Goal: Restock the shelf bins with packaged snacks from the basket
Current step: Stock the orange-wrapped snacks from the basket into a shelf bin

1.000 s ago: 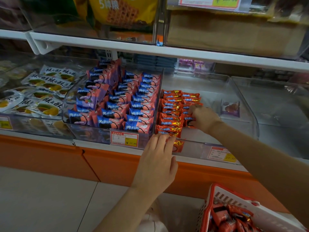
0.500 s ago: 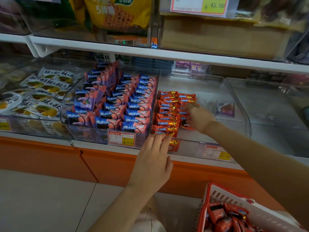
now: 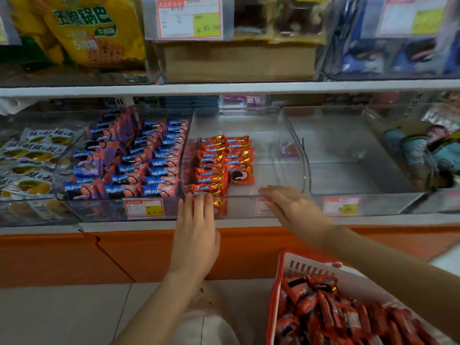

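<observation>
Left hand (image 3: 196, 235) flat, fingers straight, tips at the front lip of the bin (image 3: 239, 195) by the nearest packs (image 3: 224, 160), gripping nothing. Right hand (image 3: 293, 212) likewise spread and empty, at the same lip. Orange packs in two rows down the bin's left side; more heaped in the basket (image 3: 298, 260), lower right. Likely light, slick foil with brittle biscuit within: best pinched by the flat faces or crimped ends, without squeezing.

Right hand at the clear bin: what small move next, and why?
Probably lower the right hand to the red basket for more red snack packs: it is open and empty, and the clear bin has bare floor beside its orange packs.
</observation>
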